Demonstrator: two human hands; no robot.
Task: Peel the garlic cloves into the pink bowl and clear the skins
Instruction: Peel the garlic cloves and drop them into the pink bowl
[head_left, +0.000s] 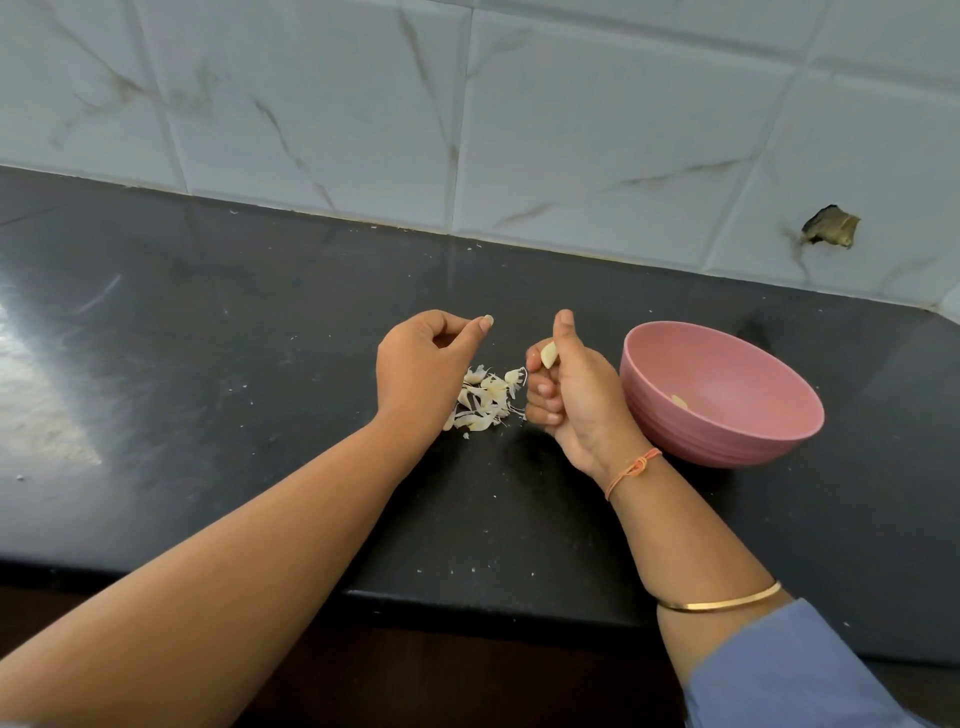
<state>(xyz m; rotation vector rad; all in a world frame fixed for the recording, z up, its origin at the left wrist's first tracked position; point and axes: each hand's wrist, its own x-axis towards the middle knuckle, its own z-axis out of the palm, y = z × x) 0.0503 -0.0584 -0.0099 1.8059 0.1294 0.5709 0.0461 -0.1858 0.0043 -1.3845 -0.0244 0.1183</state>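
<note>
Pink bowl (727, 441) right of my right hand (576, 400) holds one peeled clove (679, 401); that hand grips a garlic clove (548, 356), skins (488, 397) uncleared, left hand (421, 364) curled, hold unclear.

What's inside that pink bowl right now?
One pale peeled garlic clove lies low inside the pink bowl. The bowl's near wall covers part of the bottom, so more could sit there unseen.

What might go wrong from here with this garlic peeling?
The garlic clove pinched in the right hand is beside the pink bowl, not over it; it might slip into the skins on the counter. Those loose skins by the left hand look light and may scatter when swept.
</note>
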